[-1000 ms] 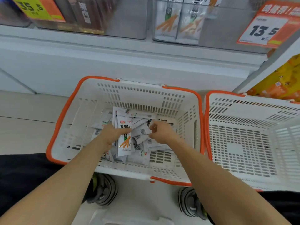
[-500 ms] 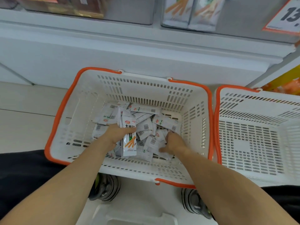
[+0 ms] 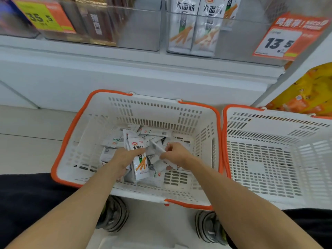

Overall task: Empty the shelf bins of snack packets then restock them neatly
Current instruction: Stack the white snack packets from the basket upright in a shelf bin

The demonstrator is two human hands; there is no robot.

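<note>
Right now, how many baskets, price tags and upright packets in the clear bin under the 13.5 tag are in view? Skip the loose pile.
White baskets with orange rims: 2, one holding the pile, one with no packets in it
Price tags: 2, one yellow-orange 35.5, one orange 13.5
Upright packets in the clear bin: 2
Total: 6

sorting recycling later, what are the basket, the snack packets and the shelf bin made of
Basket: looks like rigid white moulded plastic, slotted walls, orange rim. Snack packets: probably glossy printed plastic film, creased and shiny. Shelf bin: clear hard plastic, likely acrylic; the packets show through it.
</note>
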